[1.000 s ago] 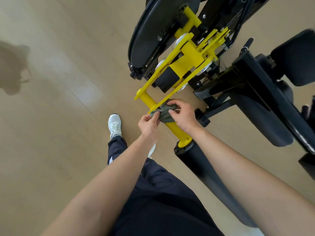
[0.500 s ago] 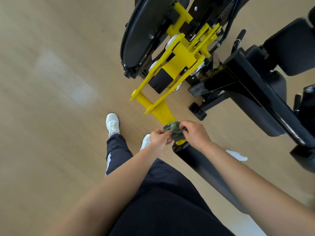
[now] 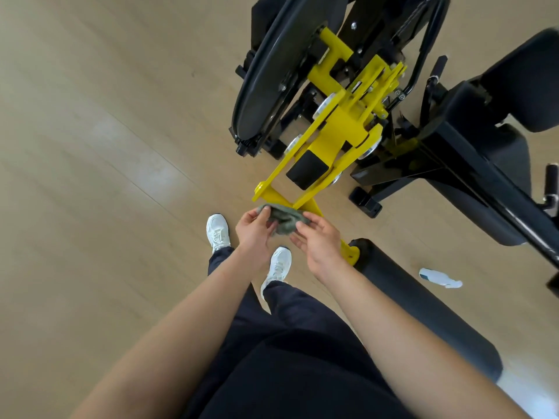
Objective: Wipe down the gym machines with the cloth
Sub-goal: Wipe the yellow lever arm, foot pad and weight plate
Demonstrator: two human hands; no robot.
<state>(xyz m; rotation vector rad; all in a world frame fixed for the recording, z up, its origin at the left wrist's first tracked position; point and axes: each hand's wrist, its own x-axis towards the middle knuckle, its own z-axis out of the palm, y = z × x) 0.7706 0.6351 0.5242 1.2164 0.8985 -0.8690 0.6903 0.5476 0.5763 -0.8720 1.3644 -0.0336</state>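
Note:
A bunched grey-green cloth (image 3: 282,218) is held between both hands just in front of the yellow lever arm (image 3: 329,137) of a black gym machine. My left hand (image 3: 255,234) pinches the cloth's left end with thumb and fingertips. My right hand (image 3: 317,241) holds its right side, fingers partly spread. The cloth sits against the arm's lower bar, beside the crosspiece. Part of the yellow bar is hidden behind my right hand; its end (image 3: 351,252) meets a black padded roller (image 3: 423,306).
The machine's black disc cover (image 3: 272,71) rises at top centre; its seat pads and frame (image 3: 484,176) fill the right. A white spray bottle (image 3: 440,278) lies on the wooden floor at right. My feet in white shoes (image 3: 217,231) stand below the hands. Open floor lies left.
Both hands with the cloth slid down the yellow bar toward the roller, then came back up to the crosspiece. My right hand's fingers have loosened and spread.

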